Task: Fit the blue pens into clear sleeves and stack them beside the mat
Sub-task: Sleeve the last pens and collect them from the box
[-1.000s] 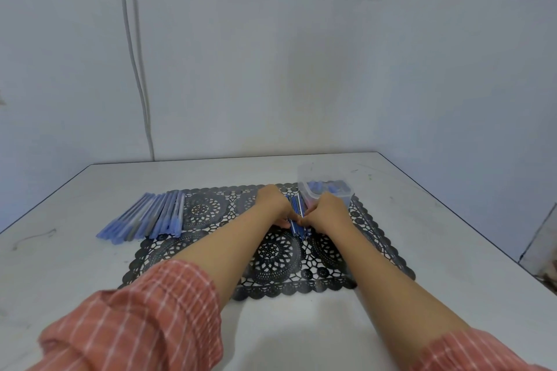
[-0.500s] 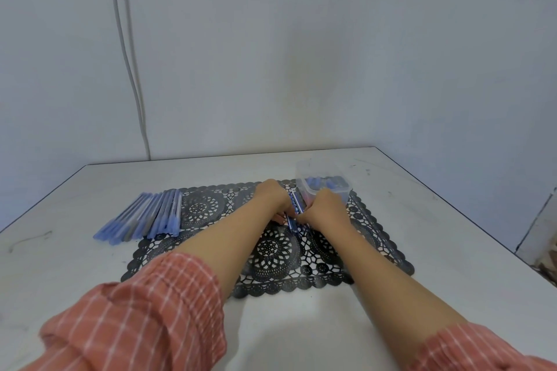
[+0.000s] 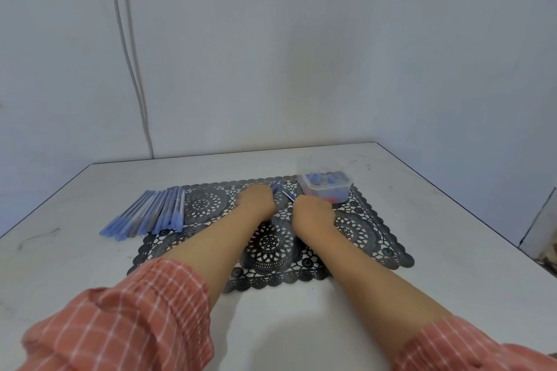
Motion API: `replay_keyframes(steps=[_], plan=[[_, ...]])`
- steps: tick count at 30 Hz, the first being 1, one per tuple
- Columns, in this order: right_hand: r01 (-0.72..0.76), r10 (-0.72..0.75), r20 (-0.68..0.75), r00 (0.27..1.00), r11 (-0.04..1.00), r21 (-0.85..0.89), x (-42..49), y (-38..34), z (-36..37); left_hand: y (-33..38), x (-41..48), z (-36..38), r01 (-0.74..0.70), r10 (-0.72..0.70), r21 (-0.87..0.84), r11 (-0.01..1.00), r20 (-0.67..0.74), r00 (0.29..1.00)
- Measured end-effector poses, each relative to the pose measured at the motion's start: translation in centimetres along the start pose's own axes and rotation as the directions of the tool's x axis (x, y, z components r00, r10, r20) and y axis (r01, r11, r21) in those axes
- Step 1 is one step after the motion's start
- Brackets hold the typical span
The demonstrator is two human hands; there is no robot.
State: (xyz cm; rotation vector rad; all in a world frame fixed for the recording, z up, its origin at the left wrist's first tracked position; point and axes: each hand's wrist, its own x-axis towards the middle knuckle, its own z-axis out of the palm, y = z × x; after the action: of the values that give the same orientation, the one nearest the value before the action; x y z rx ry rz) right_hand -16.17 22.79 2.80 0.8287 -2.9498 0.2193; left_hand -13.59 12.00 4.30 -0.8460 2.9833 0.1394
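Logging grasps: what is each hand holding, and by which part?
Right hand grips a pen by its near end; the far end sticks out. Left hand: a blue bit shows past it; hold hidden.

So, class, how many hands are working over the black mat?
2: left hand over the mat, right hand beside it gripping a blue pen, nearer the clear tub.

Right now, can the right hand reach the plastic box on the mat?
Probably yes. The plastic box stands just beyond the right hand, at the far right corner of the mat, and nothing lies between them. But the hand seems to grip a pen, so it is not free.
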Motion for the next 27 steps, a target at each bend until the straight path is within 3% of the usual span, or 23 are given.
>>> replay_keyframes(steps=[5, 9, 12, 16, 18, 21, 25, 27], plan=[[0.009, -0.008, 0.041, 0.999, 1.0, -0.014, -0.1, -0.1, 0.0, -0.2, -0.1, 1.7, 0.055, -0.067, 0.18, 0.982, 0.062, 0.996], [0.027, -0.022, 0.065, 0.998, 0.997, -0.07, -0.6, 0.0, -0.2, -0.1, -1.0, 1.8, 0.025, -0.026, 0.169, 0.985, 0.003, 1.0], [0.036, -0.031, 0.088, 0.996, 0.997, -0.066, -0.5, 0.0, -0.3, -0.1, -1.1, 0.9, 0.048, -0.051, 0.067, 0.997, 0.043, 0.998], [0.088, -0.094, 0.13, 0.987, 0.995, 0.052, -0.2, 0.4, -1.9, 0.1, -2.0, -1.7, 0.048, -0.023, -0.257, 0.965, 0.097, 0.995], [0.094, -0.107, 0.15, 0.983, 0.991, 0.09, -0.1, 1.0, -3.2, -0.7, -0.7, -2.1, 0.15, -0.103, -0.534, 0.832, 0.117, 0.988], [0.052, -0.089, 0.194, 0.977, 0.98, 0.19, 0.6, 2.4, -5.3, -1.0, 1.2, -2.7, 0.132, -0.126, -0.777, 0.616, 0.068, 0.99], [-0.003, -0.05, 0.166, 0.985, 0.952, 0.306, 2.6, 4.7, -8.6, 0.5, 2.8, -5.5, 0.114, -0.131, -0.977, 0.178, 0.092, 0.987], [-0.086, 0.011, 0.146, 0.989, 0.851, 0.517, 4.1, 5.7, -10.0, 1.8, 3.7, -6.8, 0.081, -0.1, -0.997, 0.018, 0.079, 0.992]])
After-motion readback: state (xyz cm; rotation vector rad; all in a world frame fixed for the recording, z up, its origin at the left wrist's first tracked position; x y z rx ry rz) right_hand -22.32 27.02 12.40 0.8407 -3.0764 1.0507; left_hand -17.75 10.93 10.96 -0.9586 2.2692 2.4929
